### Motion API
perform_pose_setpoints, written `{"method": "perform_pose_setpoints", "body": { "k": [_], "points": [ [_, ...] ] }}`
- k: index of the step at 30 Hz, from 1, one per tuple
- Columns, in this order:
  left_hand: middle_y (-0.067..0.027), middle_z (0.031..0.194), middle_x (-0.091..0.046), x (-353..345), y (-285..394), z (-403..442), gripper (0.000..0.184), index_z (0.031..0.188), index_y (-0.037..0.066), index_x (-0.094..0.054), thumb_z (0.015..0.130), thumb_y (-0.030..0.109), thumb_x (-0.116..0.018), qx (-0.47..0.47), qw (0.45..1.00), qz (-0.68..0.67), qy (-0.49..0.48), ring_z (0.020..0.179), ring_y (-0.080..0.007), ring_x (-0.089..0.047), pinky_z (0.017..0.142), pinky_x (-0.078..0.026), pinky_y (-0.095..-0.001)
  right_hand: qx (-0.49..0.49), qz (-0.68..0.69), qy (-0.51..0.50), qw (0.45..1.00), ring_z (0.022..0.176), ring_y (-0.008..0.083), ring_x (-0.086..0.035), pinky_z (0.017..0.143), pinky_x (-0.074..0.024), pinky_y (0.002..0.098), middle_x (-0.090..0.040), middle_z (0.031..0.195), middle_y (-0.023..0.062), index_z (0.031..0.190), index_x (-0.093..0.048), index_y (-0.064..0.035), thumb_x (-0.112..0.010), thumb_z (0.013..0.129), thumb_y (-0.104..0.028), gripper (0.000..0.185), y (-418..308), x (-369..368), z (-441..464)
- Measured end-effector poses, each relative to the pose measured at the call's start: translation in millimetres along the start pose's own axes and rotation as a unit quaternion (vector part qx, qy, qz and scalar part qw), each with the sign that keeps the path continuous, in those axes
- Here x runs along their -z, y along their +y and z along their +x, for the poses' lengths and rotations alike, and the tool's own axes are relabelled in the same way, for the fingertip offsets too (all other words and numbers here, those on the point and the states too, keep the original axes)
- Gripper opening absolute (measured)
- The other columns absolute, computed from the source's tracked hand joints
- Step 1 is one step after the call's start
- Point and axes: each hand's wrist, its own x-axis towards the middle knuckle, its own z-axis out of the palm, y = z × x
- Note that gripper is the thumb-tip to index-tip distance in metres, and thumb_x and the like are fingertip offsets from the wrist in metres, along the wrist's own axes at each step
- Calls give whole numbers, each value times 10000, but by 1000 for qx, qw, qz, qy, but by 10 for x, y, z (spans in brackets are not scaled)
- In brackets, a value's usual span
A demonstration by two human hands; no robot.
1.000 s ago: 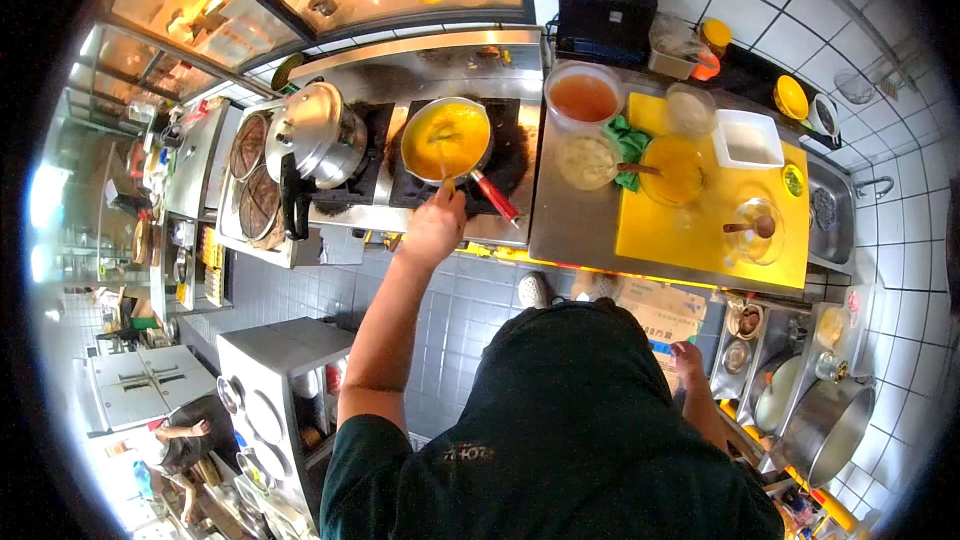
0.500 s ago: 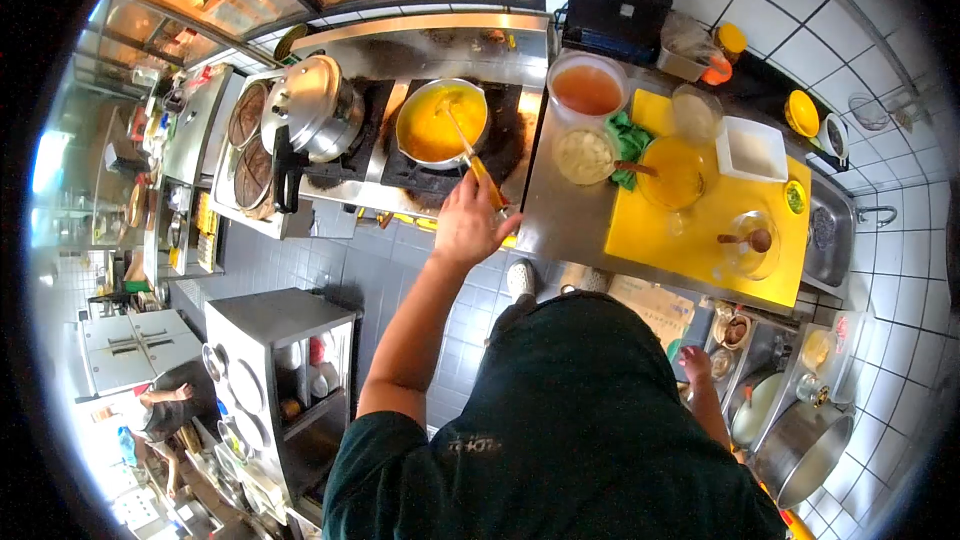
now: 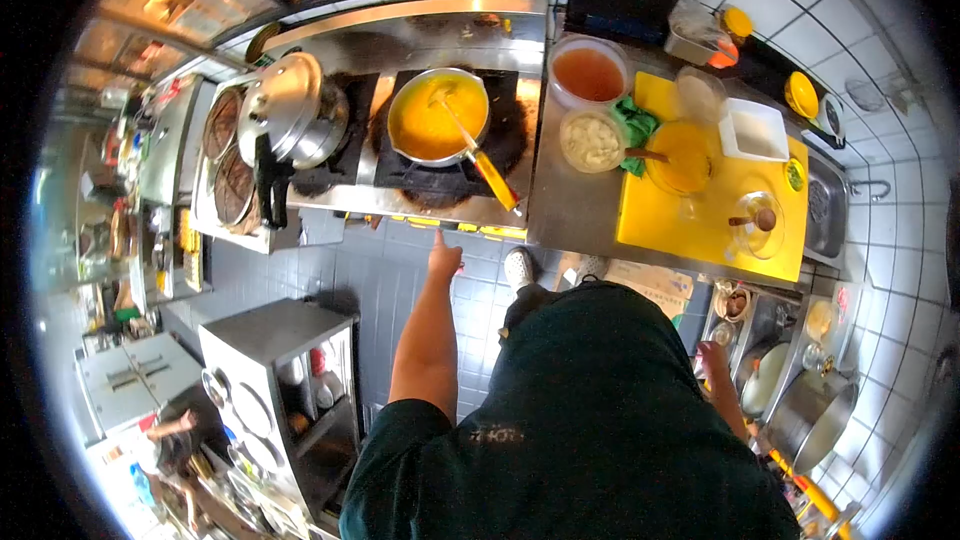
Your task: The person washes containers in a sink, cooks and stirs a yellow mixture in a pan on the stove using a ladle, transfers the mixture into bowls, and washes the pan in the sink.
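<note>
My left hand [image 3: 444, 257] is at the front edge of the stove, below the burner. Its fingers look drawn together, a fingertip against the front panel; whatever they hold there is too small to make out. On the burner stands a pan [image 3: 438, 120] of yellow-orange liquid. A utensil with a yellow handle [image 3: 492, 178] rests in it, leaning over the rim toward me, with no hand on it. My right hand [image 3: 712, 360] hangs beside my body near the low shelf at right; its fingers are partly hidden and blurred.
A large pressure cooker [image 3: 290, 110] stands left of the pan. On the right counter are a tub of reddish liquid [image 3: 588, 75], a bowl of pale pieces [image 3: 592, 140], a yellow board [image 3: 640, 225] with bowls, and a sink [image 3: 826, 210]. A metal cabinet [image 3: 275, 325] stands behind at left.
My left hand has let go of the yellow-handled utensil and moved down to the stove's front edge. The utensil stays leaning in the pan. My right hand has shifted slightly right.
</note>
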Motion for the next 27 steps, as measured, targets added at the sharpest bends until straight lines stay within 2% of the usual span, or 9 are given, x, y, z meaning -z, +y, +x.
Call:
{"method": "perform_pose_setpoints", "body": {
  "k": [6,8,11,13,15,18,21,23,27],
  "points": [
    [-152,880,-650,-8,6,482,914,1558,374,-160,824,24,-577,121,983,-113,-79,647,-299,-699,513,-588,-431,-294,359,63,884,820,284,-674,740,-543,398,-688,933,130,1034,-682,-33,-653,903,-179,198,-707,527,-434],
    [-141,866,-633,88,-18,584,894,1551,377,-166,833,25,-567,151,969,-123,-151,663,-306,-696,527,-587,-442,-109,122,73,984,746,275,-670,701,-539,380,-681,919,123,1027,-677,-33,-619,940,-213,208,-556,323,-618],
    [-134,873,-614,92,-160,671,860,1553,346,-161,853,32,-548,145,970,-131,-147,656,-306,-685,491,-572,-427,-193,99,-9,976,773,273,-670,702,-541,372,-681,924,118,1053,-671,-37,-607,943,-235,235,-882,335,-697],
    [-137,877,-617,37,-274,624,857,1561,314,-138,859,42,-549,124,979,-147,-73,641,-301,-679,455,-557,-414,84,-118,53,988,783,232,-643,694,-514,359,-678,926,121,1023,-666,-16,-592,965,-215,220,-377,-138,-758],
    [-124,824,-629,-157,-622,607,443,1389,237,-412,982,349,-548,81,993,-81,11,602,-281,-664,456,-568,-432,-29,29,19,999,817,244,-644,715,-519,375,-680,940,121,1029,-673,-30,-616,939,-212,211,-489,-254,-672],
    [-165,728,-665,-316,-973,315,813,1561,146,-202,868,97,-625,50,996,40,-57,485,-270,-635,385,-536,-393,-225,268,-8,937,926,303,-661,761,-550,432,-685,1011,127,1042,-696,-91,-704,825,-205,245,-350,-698,-488],
    [-225,800,-700,-552,-1490,79,841,1527,11,-244,823,144,-685,16,974,194,-115,580,-286,-694,496,-559,-423,-292,302,3,908,847,226,-684,730,-549,342,-709,981,120,1055,-698,-1,-643,919,-246,286,-1107,-236,-196],
    [-262,1150,-675,-601,-1511,-283,803,1469,-33,-364,763,204,-664,23,961,252,-111,1017,-387,-688,880,-560,-427,-174,282,-41,943,779,232,-684,712,-534,348,-710,890,131,1009,-703,9,-674,914,-279,304,-715,-563,-32],
    [-281,1194,-651,-407,-1187,-787,689,1412,-21,-456,787,216,-625,-25,959,275,-60,1124,-420,-633,965,-511,-467,-143,146,-17,979,693,221,-645,639,-492,352,-685,785,117,919,-682,4,-643,929,-297,303,-1051,-310,143]
  ]
}}
